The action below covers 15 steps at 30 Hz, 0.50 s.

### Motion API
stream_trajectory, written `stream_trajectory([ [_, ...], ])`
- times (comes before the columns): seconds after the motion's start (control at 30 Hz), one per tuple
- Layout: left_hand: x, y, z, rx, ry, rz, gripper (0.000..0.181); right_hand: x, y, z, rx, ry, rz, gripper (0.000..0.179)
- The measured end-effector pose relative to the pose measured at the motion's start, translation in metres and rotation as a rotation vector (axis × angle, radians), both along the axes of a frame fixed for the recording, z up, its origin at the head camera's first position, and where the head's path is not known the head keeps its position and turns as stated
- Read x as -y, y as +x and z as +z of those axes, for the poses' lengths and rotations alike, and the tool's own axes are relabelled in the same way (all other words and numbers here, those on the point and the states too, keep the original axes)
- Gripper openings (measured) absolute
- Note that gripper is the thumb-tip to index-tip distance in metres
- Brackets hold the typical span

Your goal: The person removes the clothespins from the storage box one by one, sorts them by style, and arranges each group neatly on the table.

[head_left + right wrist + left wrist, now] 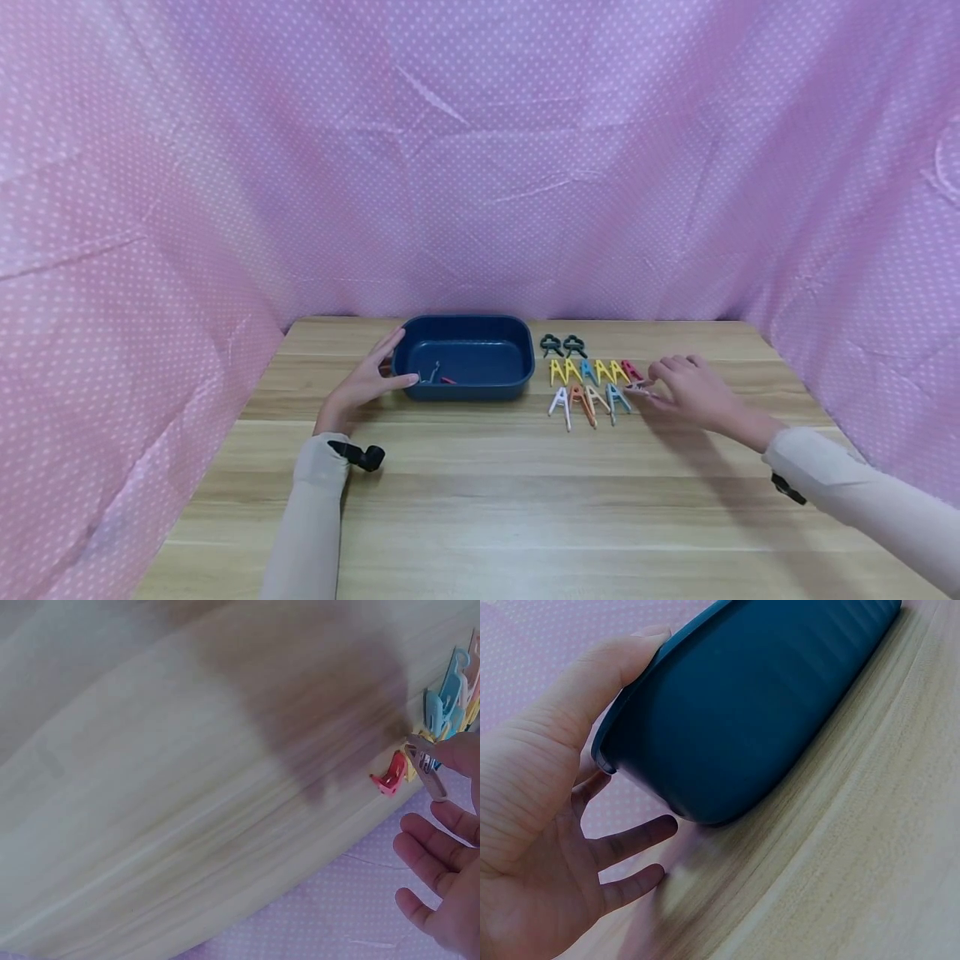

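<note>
In the head view my left hand (pixel 366 382) spans the left end of a dark blue basin (pixel 517 390). Its thumb (pixel 634 656) lies on the rim, and the lower fingers stay loosely spread beside the outer wall. Inside the basin are a small red piece (pixel 447 381) and a greyish clip, partly hidden by the front wall. My right hand (pixel 693 393) pinches a pale greyish clothespin (pixel 426 772) between thumb and index finger, at the right end of the laid-out clothespins. Close by lie a red clothespin (pixel 391 774) and a light blue clothespin (pixel 617 402).
Right of the basin, two dark green clips (pixel 573 345) lie at the back. Before them runs a row of yellow, blue and red clothespins (pixel 572 370), then white, orange and beige ones (pixel 559 405). Pink dotted cloth (pixel 480 167) hangs behind the wooden table (pixel 480 500).
</note>
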<state>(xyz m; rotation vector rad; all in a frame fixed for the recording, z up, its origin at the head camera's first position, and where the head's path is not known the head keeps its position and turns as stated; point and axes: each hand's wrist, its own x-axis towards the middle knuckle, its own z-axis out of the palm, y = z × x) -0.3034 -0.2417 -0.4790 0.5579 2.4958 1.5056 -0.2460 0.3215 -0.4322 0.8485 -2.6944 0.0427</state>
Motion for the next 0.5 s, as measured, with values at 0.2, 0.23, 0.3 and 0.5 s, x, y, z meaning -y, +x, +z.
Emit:
stream_trajectory([
  [0.2, 0.001, 0.0, 0.0, -0.003, -0.017, 0.009, 0.095, 0.001, 0.004, -0.004, -0.019, -0.015, -0.019, 0.027],
  [0.23, 0.001, 0.0, 0.001, -0.006, -0.019, 0.01, 0.095, 0.001, 0.005, -0.005, -0.02, -0.01, -0.026, 0.027],
  [0.3, 0.001, 0.0, 0.001, -0.01, -0.023, 0.012, 0.095, 0.002, 0.006, -0.006, -0.018, 0.008, -0.043, 0.027],
  [0.5, 0.0, 0.002, 0.003, 0.02, -0.026, 0.019, 0.097, 0.002, 0.011, -0.008, 0.054, 0.074, -0.111, 0.027],
])
